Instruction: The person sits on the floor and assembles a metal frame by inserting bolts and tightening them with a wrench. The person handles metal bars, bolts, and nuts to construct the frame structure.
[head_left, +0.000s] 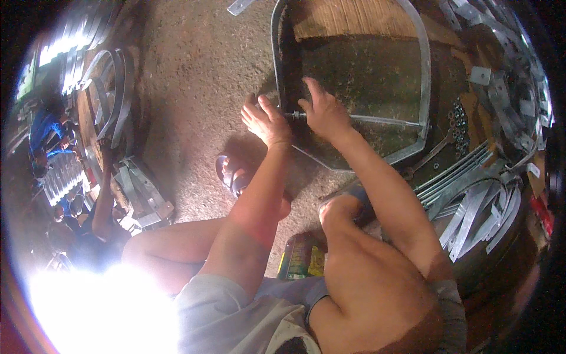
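A grey metal band bent into a hoop [425,65] lies in front of me, with a thin metal rod [386,120] crossing its lower part. A small nut [296,115] sits on the rod near the hoop's left side. My left hand [266,123] is at the outside of that left side, by the rod's end, fingers apart. Inside the hoop, my right hand [328,115] is over the rod just right of the nut, index finger stretched out and thumb apart from it. Its other fingers are hidden.
Right of the hoop lie a wrench [433,157], a pile of nuts [458,127], a bundle of rods [460,171] and curved metal strips [484,215]. Cardboard [354,20] lies at the far side. At left, another person's arm [104,197] is near more bent bands [122,94].
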The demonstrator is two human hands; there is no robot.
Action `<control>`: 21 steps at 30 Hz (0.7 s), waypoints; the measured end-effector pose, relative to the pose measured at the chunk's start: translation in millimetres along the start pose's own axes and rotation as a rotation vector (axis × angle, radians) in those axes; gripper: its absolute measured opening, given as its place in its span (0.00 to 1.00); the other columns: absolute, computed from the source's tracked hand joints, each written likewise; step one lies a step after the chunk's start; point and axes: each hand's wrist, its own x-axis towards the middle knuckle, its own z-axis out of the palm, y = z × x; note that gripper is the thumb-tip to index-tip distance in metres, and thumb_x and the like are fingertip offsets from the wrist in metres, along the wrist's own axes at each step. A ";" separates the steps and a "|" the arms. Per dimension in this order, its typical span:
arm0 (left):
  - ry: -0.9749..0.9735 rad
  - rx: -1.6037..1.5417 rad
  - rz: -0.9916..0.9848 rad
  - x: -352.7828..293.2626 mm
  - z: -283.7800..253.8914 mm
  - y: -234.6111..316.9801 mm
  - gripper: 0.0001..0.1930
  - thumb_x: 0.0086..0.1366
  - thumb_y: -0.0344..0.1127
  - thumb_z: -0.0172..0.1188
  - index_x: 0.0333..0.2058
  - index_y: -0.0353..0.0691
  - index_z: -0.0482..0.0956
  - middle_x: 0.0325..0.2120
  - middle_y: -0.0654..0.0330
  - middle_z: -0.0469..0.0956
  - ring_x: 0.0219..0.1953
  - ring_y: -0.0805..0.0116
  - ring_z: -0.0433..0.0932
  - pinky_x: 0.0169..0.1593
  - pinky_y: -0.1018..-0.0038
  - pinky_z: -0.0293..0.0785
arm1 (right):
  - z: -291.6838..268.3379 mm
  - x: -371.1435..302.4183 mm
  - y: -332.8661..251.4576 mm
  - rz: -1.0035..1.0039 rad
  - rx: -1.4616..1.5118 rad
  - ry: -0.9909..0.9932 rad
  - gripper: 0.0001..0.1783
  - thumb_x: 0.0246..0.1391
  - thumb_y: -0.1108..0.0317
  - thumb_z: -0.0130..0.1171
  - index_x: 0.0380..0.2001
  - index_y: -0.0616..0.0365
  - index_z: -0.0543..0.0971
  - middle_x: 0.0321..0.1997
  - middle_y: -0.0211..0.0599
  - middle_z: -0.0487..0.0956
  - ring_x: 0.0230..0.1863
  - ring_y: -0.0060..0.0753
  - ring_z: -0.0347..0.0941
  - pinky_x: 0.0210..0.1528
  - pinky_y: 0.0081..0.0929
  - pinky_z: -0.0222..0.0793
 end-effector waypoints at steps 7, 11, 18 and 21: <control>0.006 -0.005 0.007 -0.4 0.6 -0.8 0.30 0.73 0.55 0.39 0.50 0.28 0.70 0.47 0.36 0.69 0.52 0.36 0.66 0.57 0.48 0.60 | -0.3 -6.0 -6.9 -0.011 -0.167 -0.017 0.41 0.56 0.51 0.63 0.69 0.42 0.57 0.61 0.58 0.73 0.54 0.64 0.75 0.55 0.53 0.73; 0.002 -0.002 -0.011 1.2 2.6 -3.3 0.30 0.74 0.55 0.39 0.49 0.28 0.70 0.47 0.35 0.69 0.51 0.36 0.65 0.57 0.47 0.60 | -2.3 4.5 -10.0 0.144 0.001 0.005 0.41 0.54 0.52 0.65 0.68 0.44 0.60 0.60 0.49 0.76 0.55 0.62 0.75 0.55 0.52 0.72; 0.008 0.036 0.005 1.5 2.4 -7.6 0.27 0.74 0.52 0.42 0.52 0.31 0.71 0.47 0.40 0.71 0.52 0.40 0.67 0.56 0.49 0.62 | -7.3 12.1 -14.0 0.219 0.041 -0.021 0.43 0.52 0.48 0.66 0.67 0.47 0.61 0.57 0.54 0.77 0.55 0.63 0.75 0.55 0.53 0.71; 0.000 0.050 -0.012 1.9 4.9 -8.5 0.27 0.74 0.52 0.41 0.51 0.30 0.71 0.47 0.39 0.71 0.51 0.39 0.67 0.56 0.49 0.62 | -2.6 6.7 -12.0 0.161 -0.019 0.007 0.42 0.54 0.47 0.65 0.67 0.47 0.61 0.55 0.56 0.77 0.55 0.63 0.75 0.54 0.54 0.71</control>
